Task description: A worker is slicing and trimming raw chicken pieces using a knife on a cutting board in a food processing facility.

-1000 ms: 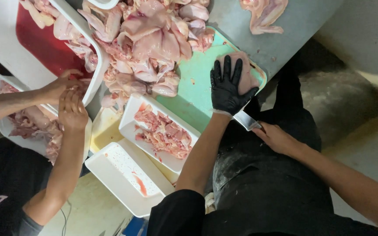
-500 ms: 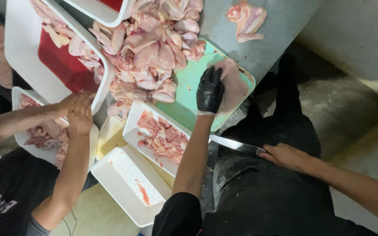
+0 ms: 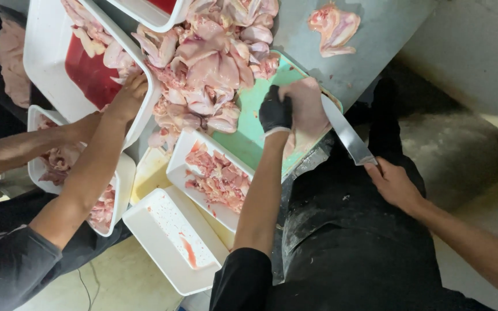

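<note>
My left hand (image 3: pixel 275 112), in a black glove, presses down on a pale raw chicken piece (image 3: pixel 306 109) lying on the green cutting board (image 3: pixel 240 109). A long knife (image 3: pixel 344 131) is gripped in my bare right hand (image 3: pixel 393 183); its blade slants up so that the tip reaches the right side of that piece. Just behind the board lies a big pile of raw chicken (image 3: pixel 208 57). In front of the board, by my left forearm, a white tray (image 3: pixel 175 167) holds cut chicken pieces.
A co-worker's hands (image 3: pixel 131 92) reach to the rim of a large white tray with a red bottom (image 3: pixel 41 52). An almost bare white tray (image 3: pixel 145 227) sits at the near edge. One chicken piece (image 3: pixel 332 26) lies apart on the metal table. Another tray of meat (image 3: pixel 123 173) is under the co-worker's arms.
My right hand has swung the knife up from beside my body onto the chicken piece. My gloved hand shifted to the piece's left side. The co-worker's hands moved up to the large tray.
</note>
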